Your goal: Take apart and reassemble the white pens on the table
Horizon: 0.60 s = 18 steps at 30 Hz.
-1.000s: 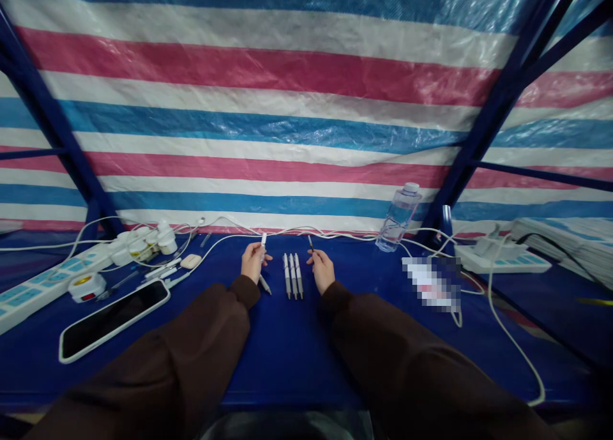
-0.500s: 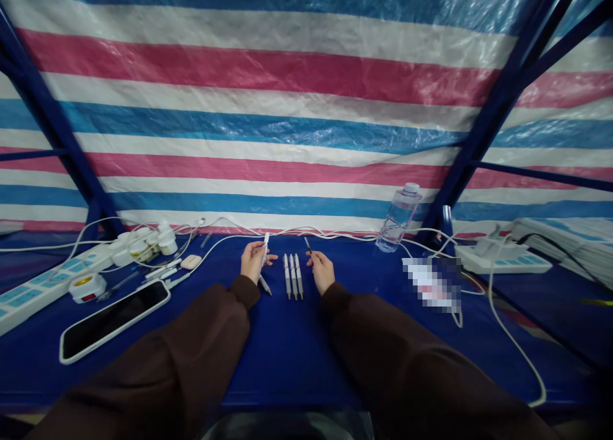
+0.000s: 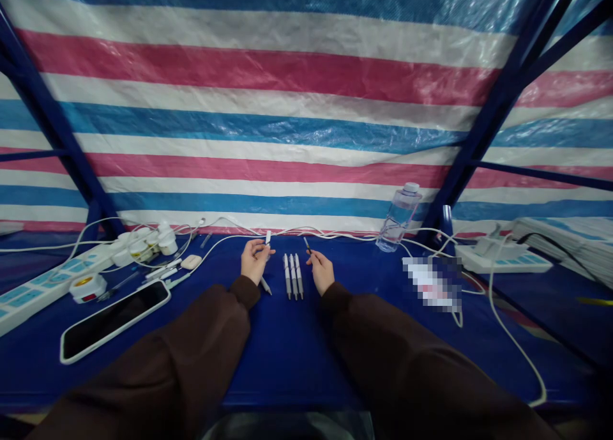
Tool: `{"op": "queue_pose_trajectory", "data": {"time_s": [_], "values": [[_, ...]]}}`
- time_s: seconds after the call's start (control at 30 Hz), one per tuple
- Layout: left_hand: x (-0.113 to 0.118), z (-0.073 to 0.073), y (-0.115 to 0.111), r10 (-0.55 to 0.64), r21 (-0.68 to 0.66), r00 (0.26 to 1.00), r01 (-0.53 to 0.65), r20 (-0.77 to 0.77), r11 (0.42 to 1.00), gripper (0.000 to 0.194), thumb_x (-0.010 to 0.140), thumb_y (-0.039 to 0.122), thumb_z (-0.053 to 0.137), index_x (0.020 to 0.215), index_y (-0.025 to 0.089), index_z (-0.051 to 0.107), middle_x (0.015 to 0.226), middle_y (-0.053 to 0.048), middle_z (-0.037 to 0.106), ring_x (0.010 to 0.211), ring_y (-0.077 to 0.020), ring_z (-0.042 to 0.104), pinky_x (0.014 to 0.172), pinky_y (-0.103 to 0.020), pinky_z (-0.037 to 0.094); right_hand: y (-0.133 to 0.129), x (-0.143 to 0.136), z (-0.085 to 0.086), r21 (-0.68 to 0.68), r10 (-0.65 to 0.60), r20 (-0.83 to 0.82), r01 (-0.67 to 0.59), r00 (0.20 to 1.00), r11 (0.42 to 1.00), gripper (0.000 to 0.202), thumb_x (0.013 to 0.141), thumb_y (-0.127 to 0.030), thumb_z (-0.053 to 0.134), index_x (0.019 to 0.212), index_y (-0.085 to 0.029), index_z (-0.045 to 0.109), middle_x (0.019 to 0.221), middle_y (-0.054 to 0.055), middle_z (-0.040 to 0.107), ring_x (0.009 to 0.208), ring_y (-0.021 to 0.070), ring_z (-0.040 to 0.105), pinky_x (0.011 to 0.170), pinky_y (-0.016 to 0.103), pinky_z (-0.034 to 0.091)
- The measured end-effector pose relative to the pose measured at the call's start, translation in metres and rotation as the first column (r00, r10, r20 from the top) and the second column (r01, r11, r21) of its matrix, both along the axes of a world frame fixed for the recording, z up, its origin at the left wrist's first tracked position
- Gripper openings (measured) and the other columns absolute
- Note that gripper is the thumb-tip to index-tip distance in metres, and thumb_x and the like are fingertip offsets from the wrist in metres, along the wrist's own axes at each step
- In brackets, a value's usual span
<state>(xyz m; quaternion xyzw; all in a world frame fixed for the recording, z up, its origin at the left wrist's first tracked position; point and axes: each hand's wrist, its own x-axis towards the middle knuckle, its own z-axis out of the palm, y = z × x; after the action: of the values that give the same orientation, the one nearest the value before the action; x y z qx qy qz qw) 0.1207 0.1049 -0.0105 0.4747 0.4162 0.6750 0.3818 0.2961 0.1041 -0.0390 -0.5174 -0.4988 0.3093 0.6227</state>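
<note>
My left hand (image 3: 254,261) is closed, its fingers pinching a white pen barrel (image 3: 268,237) whose upper end sticks up past the fingertips. My right hand (image 3: 321,269) is closed on a thin pen refill (image 3: 307,242), with the dark, slightly yellowish tip pointing up and away. Between both hands, three white pens (image 3: 294,276) lie side by side on the blue table (image 3: 287,350). Another pen (image 3: 265,287) lies slanted beside my left wrist, its upper part hidden under the hand.
A white-edged phone (image 3: 115,322), a power strip (image 3: 48,287) and several loose pens (image 3: 163,271) lie at left. Behind, white cables (image 3: 330,235) run along the table's back. At right stand a clear bottle (image 3: 398,218) and another power strip (image 3: 507,261).
The fingers of my left hand have shifted around the white pen barrel, and less of it shows now. My right hand stays almost still with the refill.
</note>
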Motion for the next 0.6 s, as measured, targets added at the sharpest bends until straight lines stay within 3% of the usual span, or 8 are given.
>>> {"op": "queue_pose_trajectory", "data": {"time_s": [0.17, 0.3, 0.47, 0.6], "values": [[-0.002, -0.004, 0.004, 0.038, 0.023, 0.999, -0.037, -0.035, 0.999, 0.033, 0.064, 0.030, 0.064, 0.091, 0.016, 0.051, 0.076, -0.002, 0.058, 0.074, -0.0189, 0.066, 0.057, -0.023, 0.047, -0.002, -0.001, 0.002, -0.021, 0.010, 0.003, -0.010, 1.000, 1.000, 0.041, 0.071, -0.043, 0.044, 0.088, -0.012, 0.064, 0.060, 0.000, 0.053, 0.045, 0.0098, 0.036, 0.047, 0.025, 0.030], [-0.005, -0.011, 0.007, 0.083, -0.010, 0.967, -0.088, -0.241, 0.996, 0.024, 0.063, 0.028, 0.063, 0.082, 0.016, 0.057, 0.075, -0.003, 0.060, 0.066, -0.0156, 0.063, 0.060, -0.026, 0.048, -0.003, -0.001, 0.004, -0.018, 0.007, 0.017, -0.007, 1.000, 1.000, 0.040, 0.070, -0.041, 0.044, 0.088, -0.012, 0.065, 0.060, 0.000, 0.055, 0.048, 0.0108, 0.040, 0.051, 0.025, 0.033], [-0.005, -0.009, 0.000, 0.072, 0.043, 0.855, -0.058, -0.513, 0.997, 0.012, 0.064, 0.027, 0.062, 0.071, 0.019, 0.058, 0.065, -0.001, 0.061, 0.065, -0.0158, 0.060, 0.066, -0.029, 0.046, -0.004, -0.001, 0.005, -0.005, 0.004, 0.025, -0.003, 1.000, 1.000, 0.037, 0.070, -0.038, 0.043, 0.086, -0.013, 0.065, 0.060, 0.000, 0.056, 0.055, 0.0129, 0.046, 0.057, 0.026, 0.037], [-0.003, -0.003, -0.006, 0.102, 0.104, 0.855, -0.057, -0.509, 0.993, 0.014, 0.066, 0.030, 0.062, 0.075, 0.020, 0.059, 0.069, -0.001, 0.063, 0.068, -0.0162, 0.059, 0.069, -0.029, 0.046, -0.004, -0.001, 0.005, -0.035, 0.018, 0.007, -0.018, 1.000, 0.999, 0.038, 0.068, -0.038, 0.043, 0.086, -0.012, 0.064, 0.061, 0.000, 0.055, 0.052, 0.0122, 0.044, 0.054, 0.025, 0.035]]}}
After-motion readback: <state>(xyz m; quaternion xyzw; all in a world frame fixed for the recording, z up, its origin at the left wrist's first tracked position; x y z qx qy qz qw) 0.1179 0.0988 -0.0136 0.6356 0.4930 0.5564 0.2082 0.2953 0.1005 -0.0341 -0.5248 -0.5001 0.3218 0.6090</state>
